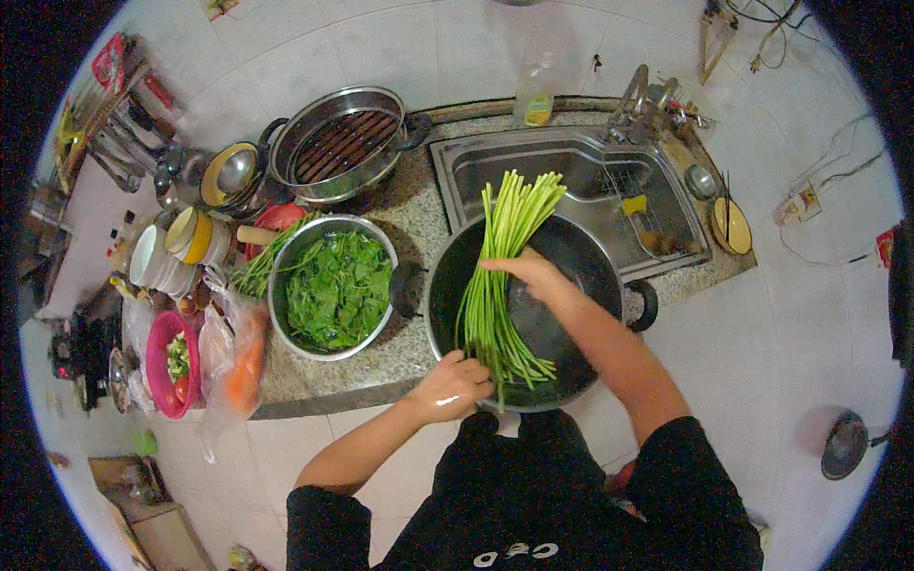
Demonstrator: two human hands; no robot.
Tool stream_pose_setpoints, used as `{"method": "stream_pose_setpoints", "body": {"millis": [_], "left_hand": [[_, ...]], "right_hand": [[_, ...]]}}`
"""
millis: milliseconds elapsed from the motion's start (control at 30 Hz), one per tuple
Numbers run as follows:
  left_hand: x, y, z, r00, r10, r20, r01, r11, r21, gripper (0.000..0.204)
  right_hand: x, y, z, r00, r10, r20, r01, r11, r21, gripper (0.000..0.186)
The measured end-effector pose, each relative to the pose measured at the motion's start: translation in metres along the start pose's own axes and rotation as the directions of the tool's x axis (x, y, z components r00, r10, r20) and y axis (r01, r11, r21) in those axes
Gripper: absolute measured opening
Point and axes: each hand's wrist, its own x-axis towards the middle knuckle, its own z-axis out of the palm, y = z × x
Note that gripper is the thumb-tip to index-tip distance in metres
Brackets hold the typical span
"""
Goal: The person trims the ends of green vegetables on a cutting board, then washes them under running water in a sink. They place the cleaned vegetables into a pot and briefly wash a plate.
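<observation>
A thick bundle of garlic scapes, long green stalks with paler far ends, lies slanted across a large dark wok. My right hand is closed around the middle of the bundle, thumb across the stalks. Their near ends fan out over the inside of the wok. Close to these ends, at the wok's near left rim, my left hand has its fingers curled in. Whether it pinches a stalk tip or the rim is hidden. Two black side handles stick out from the wok, left and right.
The wok overlaps the front of a steel sink with a wire rack. To its left stands a steel pot of leafy greens. Behind are a steamer pot and stacked bowls; a pink basket sits farther left.
</observation>
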Motion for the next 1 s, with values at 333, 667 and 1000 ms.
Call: {"method": "stream_pose_setpoints", "body": {"millis": [333, 667, 1000], "left_hand": [[-0.057, -0.074, -0.057, 0.977, -0.186, -0.101, 0.206, 0.948, 0.241, 0.015], [-0.096, -0.073, -0.046, 0.679, -0.590, -0.437, 0.699, 0.701, 0.141, 0.038], [-0.143, -0.070, -0.031, 0.783, -0.554, -0.282, 0.622, 0.704, 0.342, 0.019]], "right_hand": [[-0.156, 0.008, -0.077, 0.807, -0.449, -0.382, 0.083, 0.728, -0.680, 0.036], [-0.155, 0.137, -0.048, 0.856, -0.096, -0.508, -0.055, 0.961, -0.273, 0.023], [-0.136, 0.066, -0.009, 0.884, -0.004, -0.467, -0.048, 0.994, -0.100, 0.021]]}}
